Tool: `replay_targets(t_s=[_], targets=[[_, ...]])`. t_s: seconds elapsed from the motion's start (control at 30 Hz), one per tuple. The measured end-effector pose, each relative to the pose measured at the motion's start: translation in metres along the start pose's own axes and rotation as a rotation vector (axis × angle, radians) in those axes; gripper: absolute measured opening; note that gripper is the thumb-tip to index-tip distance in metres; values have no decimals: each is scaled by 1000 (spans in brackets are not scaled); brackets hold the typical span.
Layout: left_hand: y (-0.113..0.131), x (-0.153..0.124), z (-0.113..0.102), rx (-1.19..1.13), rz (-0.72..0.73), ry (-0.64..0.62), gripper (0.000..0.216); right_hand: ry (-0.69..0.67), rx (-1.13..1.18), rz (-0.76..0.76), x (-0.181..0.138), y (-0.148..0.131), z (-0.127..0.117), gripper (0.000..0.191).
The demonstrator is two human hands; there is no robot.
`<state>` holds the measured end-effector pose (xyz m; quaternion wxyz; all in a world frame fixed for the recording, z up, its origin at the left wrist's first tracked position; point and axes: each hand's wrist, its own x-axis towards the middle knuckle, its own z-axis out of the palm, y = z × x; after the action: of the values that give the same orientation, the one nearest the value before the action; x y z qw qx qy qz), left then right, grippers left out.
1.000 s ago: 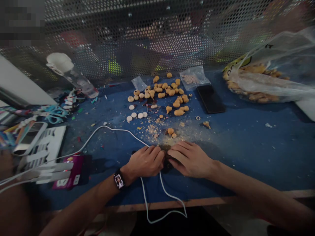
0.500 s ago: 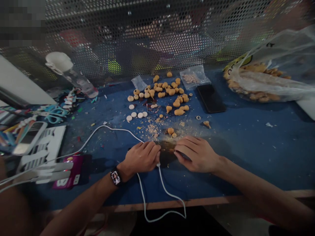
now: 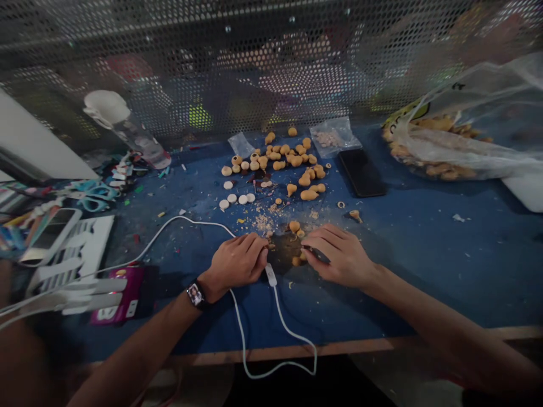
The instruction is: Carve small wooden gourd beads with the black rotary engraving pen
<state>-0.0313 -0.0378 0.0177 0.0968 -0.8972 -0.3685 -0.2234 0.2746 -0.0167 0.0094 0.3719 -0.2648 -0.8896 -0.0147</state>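
Note:
My left hand, with a watch on its wrist, is closed, thumb against fingers. A small tan bit shows at its fingertips; whatever else it holds is hidden. My right hand is curled around a slim dark tool whose kind I cannot make out. A tan gourd piece lies by the right fingertips. Just beyond the hands are a small round gourd and pale shavings. A white cable with an inline switch runs below the left hand.
Several small gourds and pale discs lie farther back. A black phone and a plastic bag of gourds are to the right. Left are a bottle, blue scissors and a magenta box. A perforated panel stands behind.
My hands have moved slightly apart, the left one shifting left and a little away from me. The cable's switch and a gourd piece between the hands now show more.

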Motion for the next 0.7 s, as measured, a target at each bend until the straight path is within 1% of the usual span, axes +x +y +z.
replay_targets(t_s=[0.17,0.33,0.37,0.47,0.6,0.7], targets=[[-12,-2,1,-10,-78,-44,21,14,20,10,-2,4,8,22],[-23,-7,6,-32,-149,-69,22,-35,52,30,7,10,19,34],[-25,-7,6,-37,-161,-74,22,-54,58,38,12,13,23,35],[-32,-8,7,-44,-202,-86,23,-118,60,72,35,24,37,28],[-41,-8,6,-39,-268,-94,25,-202,38,141,70,41,62,30],[-45,-8,5,-42,-302,-110,26,-263,21,182,92,52,80,21]])
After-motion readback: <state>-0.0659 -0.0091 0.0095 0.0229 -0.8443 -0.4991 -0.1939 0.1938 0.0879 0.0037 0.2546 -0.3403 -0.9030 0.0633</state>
